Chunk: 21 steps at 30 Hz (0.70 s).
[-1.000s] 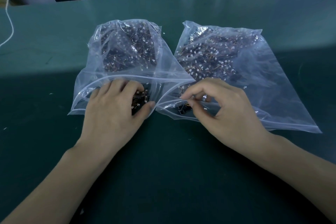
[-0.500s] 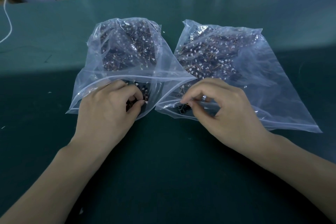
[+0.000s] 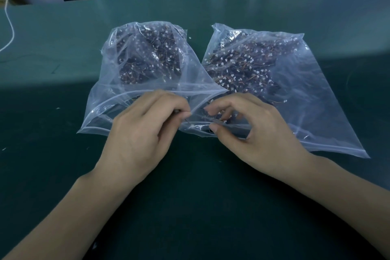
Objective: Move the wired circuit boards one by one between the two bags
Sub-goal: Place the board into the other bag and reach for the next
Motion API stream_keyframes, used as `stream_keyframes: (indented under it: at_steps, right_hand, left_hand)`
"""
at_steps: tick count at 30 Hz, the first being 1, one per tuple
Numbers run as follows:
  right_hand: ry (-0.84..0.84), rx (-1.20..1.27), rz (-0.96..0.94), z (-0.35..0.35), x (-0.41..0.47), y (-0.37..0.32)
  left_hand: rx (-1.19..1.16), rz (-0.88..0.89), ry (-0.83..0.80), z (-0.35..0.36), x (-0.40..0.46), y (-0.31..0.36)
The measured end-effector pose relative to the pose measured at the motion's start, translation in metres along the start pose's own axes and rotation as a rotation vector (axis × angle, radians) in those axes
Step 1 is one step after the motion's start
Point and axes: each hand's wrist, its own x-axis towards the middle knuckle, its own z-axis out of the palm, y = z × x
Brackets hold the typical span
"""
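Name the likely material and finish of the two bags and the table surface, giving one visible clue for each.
Left bag and right bag: thin clear plastic film, glossy; contents show through, creases glint. Table surface: dark green matte mat, perhaps rubber or vinyl; it shows only soft glare.

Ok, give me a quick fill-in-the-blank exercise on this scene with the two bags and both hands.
1. The two clear plastic zip bags lie on a ____ table mat.
2. Both bags hold small dark wired circuit boards; the flatter bag lies on the person's ____ side.
3. The left hand and right hand are at the bags' ____ ends.

Missing words: green; right; open
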Motion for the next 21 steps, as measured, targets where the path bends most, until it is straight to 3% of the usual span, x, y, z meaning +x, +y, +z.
stream_keyframes:
  at_steps: [5, 12, 21]
  right_hand:
    - [-0.018, -0.006, -0.054, 0.001, 0.000, 0.000]
    - [0.016, -0.008, -0.155, 0.000, 0.004, -0.001]
    - [-0.048, -0.006, -0.170, 0.000, 0.002, -0.002]
  left_hand:
    - [-0.241, -0.027, 0.089, 0.004, 0.001, 0.015]
    - [-0.516, -0.123, 0.029, 0.006, -0.001, 0.024]
    - [-0.554, -0.173, -0.012, 0.007, -0.002, 0.024]
